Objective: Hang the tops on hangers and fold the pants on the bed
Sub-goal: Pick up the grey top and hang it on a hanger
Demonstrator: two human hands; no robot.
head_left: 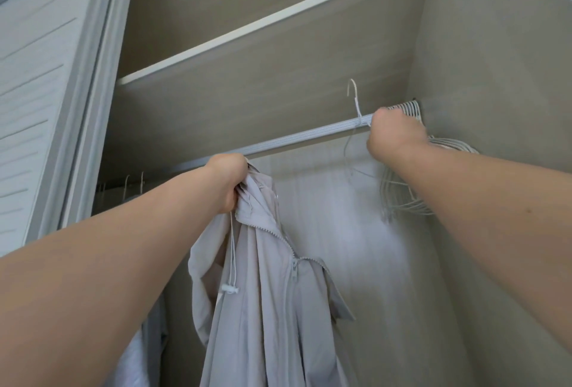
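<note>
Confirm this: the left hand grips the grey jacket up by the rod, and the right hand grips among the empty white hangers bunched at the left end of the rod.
Wrong end. The head view shows the empty white hangers bunched at the right end of the rod, where the right hand grips among them. The left hand does grip the grey jacket by the rod.

the left hand gripped a pale grey jacket by its collar, just under the rail — the right hand held a white hanger, hook standing above the rail, beside a bunch of hangers.
</note>
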